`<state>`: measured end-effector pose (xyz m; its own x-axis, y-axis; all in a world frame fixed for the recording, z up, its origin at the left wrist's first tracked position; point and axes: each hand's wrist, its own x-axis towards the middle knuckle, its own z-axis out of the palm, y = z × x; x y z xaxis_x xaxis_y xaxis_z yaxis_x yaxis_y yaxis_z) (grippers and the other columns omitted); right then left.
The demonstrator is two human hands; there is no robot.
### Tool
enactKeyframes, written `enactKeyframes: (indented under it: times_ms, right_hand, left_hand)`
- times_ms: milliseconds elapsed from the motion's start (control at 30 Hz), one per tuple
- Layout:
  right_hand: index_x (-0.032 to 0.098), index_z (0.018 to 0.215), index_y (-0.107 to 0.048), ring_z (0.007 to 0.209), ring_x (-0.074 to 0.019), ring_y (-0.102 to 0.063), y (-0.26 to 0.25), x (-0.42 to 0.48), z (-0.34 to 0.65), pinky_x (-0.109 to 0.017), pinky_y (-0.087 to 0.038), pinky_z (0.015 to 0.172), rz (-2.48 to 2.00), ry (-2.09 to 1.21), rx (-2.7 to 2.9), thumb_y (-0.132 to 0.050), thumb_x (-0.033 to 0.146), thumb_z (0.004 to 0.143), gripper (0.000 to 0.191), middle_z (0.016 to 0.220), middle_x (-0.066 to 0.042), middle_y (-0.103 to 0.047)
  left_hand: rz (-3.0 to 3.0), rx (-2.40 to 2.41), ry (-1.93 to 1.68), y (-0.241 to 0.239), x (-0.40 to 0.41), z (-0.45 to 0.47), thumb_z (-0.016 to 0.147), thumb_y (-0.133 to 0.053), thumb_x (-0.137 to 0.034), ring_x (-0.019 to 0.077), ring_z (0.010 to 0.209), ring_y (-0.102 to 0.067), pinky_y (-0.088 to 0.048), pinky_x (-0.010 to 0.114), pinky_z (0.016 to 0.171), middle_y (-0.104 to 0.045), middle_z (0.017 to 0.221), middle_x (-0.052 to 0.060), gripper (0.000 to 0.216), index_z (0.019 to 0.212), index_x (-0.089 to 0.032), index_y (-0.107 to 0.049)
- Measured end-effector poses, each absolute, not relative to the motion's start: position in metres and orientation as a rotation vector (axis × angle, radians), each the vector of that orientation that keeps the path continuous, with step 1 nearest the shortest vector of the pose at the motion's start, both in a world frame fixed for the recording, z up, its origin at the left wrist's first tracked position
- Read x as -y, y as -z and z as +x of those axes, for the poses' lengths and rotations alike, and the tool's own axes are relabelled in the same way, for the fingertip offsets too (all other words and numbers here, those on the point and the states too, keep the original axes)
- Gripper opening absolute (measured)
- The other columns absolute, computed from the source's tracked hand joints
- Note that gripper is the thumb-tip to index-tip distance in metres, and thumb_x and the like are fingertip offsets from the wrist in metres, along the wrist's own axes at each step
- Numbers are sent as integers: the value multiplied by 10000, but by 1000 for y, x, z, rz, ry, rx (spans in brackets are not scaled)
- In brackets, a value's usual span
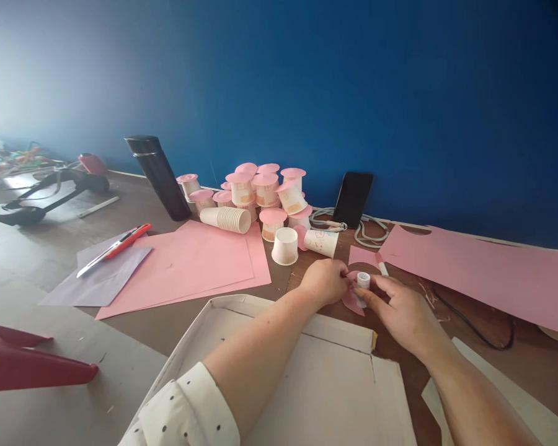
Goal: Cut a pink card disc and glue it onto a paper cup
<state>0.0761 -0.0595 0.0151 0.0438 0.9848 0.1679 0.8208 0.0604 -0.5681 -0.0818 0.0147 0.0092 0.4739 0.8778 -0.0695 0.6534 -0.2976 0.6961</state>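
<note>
My right hand (402, 310) is closed around a small white glue stick (363, 280), held upright over a cut piece of pink paper (353, 302). My left hand (325, 282) pinches the edge of that same paper from the left. The tip of the glue stick is hidden by my fingers and the paper. Just behind my hands, a paper cup with a drawing (323, 243) lies on its side with a pink disc at its base. A plain white paper cup (285, 246) stands upside down left of it.
Several cups with pink discs (265, 189) stand piled by the wall. Nearby are a stack of nested cups (225, 219), a black flask (160, 179), a phone (353, 199), a utility knife (116, 249) and pink sheets (190, 263). White cardboard (325, 390) lies beneath my left arm.
</note>
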Motion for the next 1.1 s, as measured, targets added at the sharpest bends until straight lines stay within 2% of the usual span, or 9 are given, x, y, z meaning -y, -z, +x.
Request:
enactKeyframes:
  times_ms: [267, 433, 733, 933, 1100]
  right_hand:
    - [308, 932, -753, 811, -251, -717, -18, 61, 72, -341, -532, 686, -1812, -488, 1800, -605, 544, 835, 295, 924, -23, -775]
    - [297, 933, -758, 691, -244, -710, -15, 60, 76, -322, -510, 571, -1852, -551, 1770, -619, 551, 831, 307, 806, -23, -776]
    - [233, 848, -713, 571, -219, -631, -25, 60, 95, -332, -471, 574, -1929, -391, 1379, -619, 695, 798, 474, 637, -31, -718]
    - [247, 863, -691, 681, -233, -680, -19, 60, 88, -345, -473, 675, -1912, -443, 1434, -627, 663, 812, 424, 773, -24, -763]
    - [250, 816, -687, 705, -234, -673, -14, 58, 81, -326, -459, 651, -1913, -398, 1544, -633, 641, 813, 395, 779, -29, -752]
  left_hand:
    - [2059, -1273, -403, -11, -15, -82, 846, -595, -296, 188, 798, -633, -477, 285, 697, -736, 888, 46, 145, 864, -207, -708]
    - [2054, -1283, -406, -10, -15, -81, 830, -601, -290, 191, 797, -640, -487, 284, 703, -741, 887, 44, 136, 854, -212, -709]
    - [2030, -1279, -408, -14, -13, -84, 830, -636, -308, 201, 823, -648, -472, 294, 696, -748, 925, 46, 149, 905, -213, -722]
    - [2018, -1272, -402, -13, -15, -83, 828, -635, -313, 192, 784, -640, -471, 290, 689, -743, 893, 47, 143, 879, -213, -724]
    - [2027, -1267, -438, -10, -15, -82, 829, -619, -329, 182, 732, -617, -449, 284, 639, -728, 838, 39, 148, 818, -214, -712]
